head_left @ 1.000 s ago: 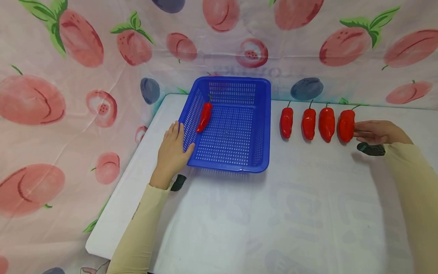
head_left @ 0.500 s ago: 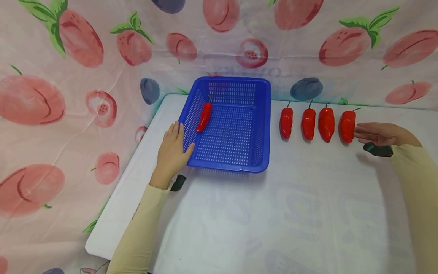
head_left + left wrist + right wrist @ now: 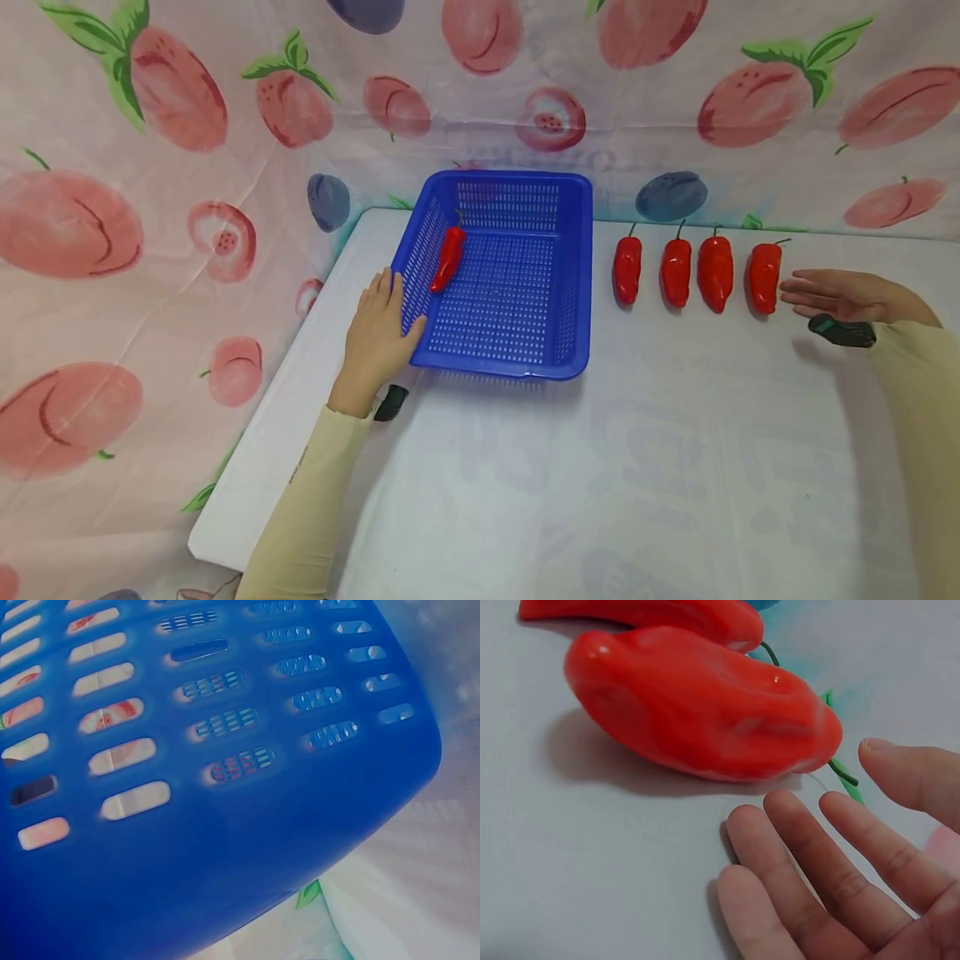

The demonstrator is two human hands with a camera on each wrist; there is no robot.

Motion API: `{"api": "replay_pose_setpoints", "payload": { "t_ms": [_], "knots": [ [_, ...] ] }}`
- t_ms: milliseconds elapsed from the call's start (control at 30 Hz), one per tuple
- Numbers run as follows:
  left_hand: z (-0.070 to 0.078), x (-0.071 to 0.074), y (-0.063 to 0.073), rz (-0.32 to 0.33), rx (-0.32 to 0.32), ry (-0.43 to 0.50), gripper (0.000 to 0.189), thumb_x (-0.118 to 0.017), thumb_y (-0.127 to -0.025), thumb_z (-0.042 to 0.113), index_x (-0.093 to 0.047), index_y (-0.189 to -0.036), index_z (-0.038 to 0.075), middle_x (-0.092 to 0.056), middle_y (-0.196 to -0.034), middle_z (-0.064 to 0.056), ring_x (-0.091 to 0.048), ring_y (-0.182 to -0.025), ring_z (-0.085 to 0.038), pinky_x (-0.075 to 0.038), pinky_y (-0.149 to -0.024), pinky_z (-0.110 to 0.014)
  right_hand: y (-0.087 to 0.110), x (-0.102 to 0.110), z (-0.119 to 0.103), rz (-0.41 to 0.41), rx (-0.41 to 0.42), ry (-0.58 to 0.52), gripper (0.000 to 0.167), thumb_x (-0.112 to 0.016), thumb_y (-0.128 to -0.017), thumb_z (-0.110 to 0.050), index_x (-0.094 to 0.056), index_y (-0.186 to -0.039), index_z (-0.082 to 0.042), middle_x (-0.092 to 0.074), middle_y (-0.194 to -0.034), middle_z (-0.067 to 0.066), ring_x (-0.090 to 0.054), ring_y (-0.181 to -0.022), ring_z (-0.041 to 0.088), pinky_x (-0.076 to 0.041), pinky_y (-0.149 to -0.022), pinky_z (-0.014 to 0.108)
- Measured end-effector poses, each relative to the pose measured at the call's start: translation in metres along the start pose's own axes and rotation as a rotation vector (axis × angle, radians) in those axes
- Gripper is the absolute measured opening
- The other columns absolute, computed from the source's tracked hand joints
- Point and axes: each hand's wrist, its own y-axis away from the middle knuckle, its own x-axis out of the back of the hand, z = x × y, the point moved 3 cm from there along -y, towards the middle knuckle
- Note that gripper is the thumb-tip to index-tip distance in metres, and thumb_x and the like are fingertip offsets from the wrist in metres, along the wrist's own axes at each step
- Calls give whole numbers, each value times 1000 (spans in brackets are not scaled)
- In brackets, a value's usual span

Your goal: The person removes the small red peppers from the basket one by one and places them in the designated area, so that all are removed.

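Note:
In the head view my left hand (image 3: 375, 340) rests on the left rim of a blue plastic basket (image 3: 495, 367), fingers straight. The basket's slotted side (image 3: 225, 840) fills the left wrist view; the hand itself is hidden there. One red pepper (image 3: 448, 260) lies inside the basket along its left wall. My right hand (image 3: 851, 296) is held just right of the rightmost red pepper (image 3: 764, 279), fingers extended and nothing in them. In the right wrist view a small gap shows between the fingertips (image 3: 784, 806) and that pepper (image 3: 705, 705), which lies on the table.
Left of the rightmost pepper, three more red peppers (image 3: 716, 273) lie in a row between it and the basket, stems toward the back. The white table (image 3: 540, 483) meets a fruit-printed cloth (image 3: 465, 108) at the back and left. Dark wrist straps (image 3: 842, 331) sit on both wrists.
My right hand has moved right, away from the rightmost pepper, and its fingers have come off it. That pepper has shifted slightly right. The left hand and basket stay put.

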Motion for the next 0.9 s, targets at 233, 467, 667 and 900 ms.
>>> {"api": "replay_pose_setpoints", "payload": {
  "t_ms": [233,467,667,900],
  "knots": [
    [1,1,0,-2,-4,5,73,-45,-94,35,-17,-147,-5,-11,-157,-22,-8,-147,-33,-7,-121,-45,-3,6,-6,-45,7,126,32,-43,-95,-46,-69,-81,-35,-70,-90,-13,-67,-88,7,-56,-81,26],
    [1,1,0,-2,-2,7,73,-46,-93,34,-17,-148,-5,-12,-157,-22,-9,-147,-34,-7,-121,-45,1,7,-6,-38,45,143,24,-45,-95,-46,-54,-115,-54,-69,-94,-18,-67,-88,5,-56,-82,28],
    [1,1,1,0,-2,6,73,-46,-93,34,-17,-148,-5,-12,-157,-22,-10,-147,-34,-7,-121,-46,3,3,-9,-76,176,242,27,-41,-98,-39,-60,-114,-49,-68,-97,-20,-66,-90,4,-57,-78,29],
    [1,1,0,-2,0,4,73,-46,-93,34,-17,-148,-4,-12,-157,-21,-9,-147,-34,-6,-121,-45,0,-6,-16,-128,234,155,30,-41,-99,-27,-70,-102,-34,-68,-99,-13,-67,-91,9,-57,-79,29]
  ]
}}
